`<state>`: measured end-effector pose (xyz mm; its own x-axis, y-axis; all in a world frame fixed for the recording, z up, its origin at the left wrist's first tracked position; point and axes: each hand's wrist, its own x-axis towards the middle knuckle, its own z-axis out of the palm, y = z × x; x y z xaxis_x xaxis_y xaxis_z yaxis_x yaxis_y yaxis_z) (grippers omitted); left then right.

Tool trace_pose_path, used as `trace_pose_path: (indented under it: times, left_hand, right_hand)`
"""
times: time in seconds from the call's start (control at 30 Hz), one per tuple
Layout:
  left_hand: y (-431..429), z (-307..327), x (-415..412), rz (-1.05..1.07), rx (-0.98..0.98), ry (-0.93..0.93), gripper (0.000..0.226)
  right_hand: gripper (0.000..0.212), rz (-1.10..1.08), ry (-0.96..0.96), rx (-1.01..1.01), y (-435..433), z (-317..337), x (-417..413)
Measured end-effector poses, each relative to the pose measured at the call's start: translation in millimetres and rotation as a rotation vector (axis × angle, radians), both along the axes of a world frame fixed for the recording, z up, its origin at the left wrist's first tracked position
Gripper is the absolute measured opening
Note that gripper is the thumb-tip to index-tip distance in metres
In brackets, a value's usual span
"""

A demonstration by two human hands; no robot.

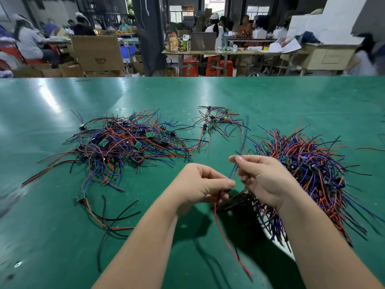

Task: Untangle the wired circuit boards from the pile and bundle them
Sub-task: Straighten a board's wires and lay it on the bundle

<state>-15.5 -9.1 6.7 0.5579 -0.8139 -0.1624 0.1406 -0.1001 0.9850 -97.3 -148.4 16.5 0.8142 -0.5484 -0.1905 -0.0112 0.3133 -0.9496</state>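
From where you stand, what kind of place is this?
Probably an electronics assembly workshop: piles of wired circuit boards lie on a long green table, cardboard boxes are stacked behind it, and other workers sit further back.

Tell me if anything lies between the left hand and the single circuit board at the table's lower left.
Nothing blocks it. Between the left hand and the circuit board is bare green table; only loose red and black wires trail nearer the person. The hand is pinching other wires, though.

head view, forward-down, close over table (62,236)
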Motion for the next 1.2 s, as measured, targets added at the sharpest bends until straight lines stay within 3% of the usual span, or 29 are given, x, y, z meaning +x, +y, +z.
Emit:
trace_pose_path:
  times: [0.1,0.17,0.37,0.47,0.57,0.63,0.7,0.77,0.8,0.9,1.0,1.07,1.2]
  left_hand:
    - [7,2,0,-0.216,0.093,0.052,0.004]
    - [6,1,-5,-0.333,0.118,0.052,0.012]
    - [12,1,-3,-0.512,0.059,-0.089,0.016]
    - [7,3,3,-0.188,-0.121,-0.040,0.011]
    - [5,8,12,0.071,-0.521,0.353,0.007]
    - [7,10,16,0.169,-0.726,0.506,0.018]
    - [4,12,14,0.309,-0.769,0.494,0.021]
    - [-1,14,11,0.442,-0.760,0.464,0.009]
    - [-3,15,10,0.494,-0.773,0.488,0.006]
    - [2,14,22,0.616,-0.876,0.604,0.010]
    - [7,14,31,0.725,-0.918,0.504,0.013]
    - [4,13,26,0.735,-0.890,0.362,0.019]
    - [-11,2,6,0.615,-0.706,-0.030,0.032]
  right_hand:
    - [0.014,-0.179,-0.081,0.147,-19,6,-4]
    - [0.015,-0.258,-0.138,0.232,-28,7,-7]
    - [0.022,-0.290,-0.326,0.313,-20,6,-1]
    - [0.020,-0.236,-0.269,0.275,-20,7,-3]
    - [0.024,-0.098,-0.065,0.164,-12,4,-3]
    - [0.021,0.002,-0.039,0.138,-5,3,-2]
    - [0.018,0.116,-0.046,0.103,1,3,-2]
    - [0.023,0.153,-0.070,0.092,8,1,0]
    - [0.023,0.075,-0.094,0.069,9,0,2]
    - [0.018,-0.458,-0.128,-0.222,3,-1,3]
    - [0.024,-0.561,-0.338,-0.201,-4,4,-4]
    - [0.027,-0.369,-0.370,-0.119,1,6,-6]
    - [0.028,0.078,-0.247,-0.045,21,0,4]
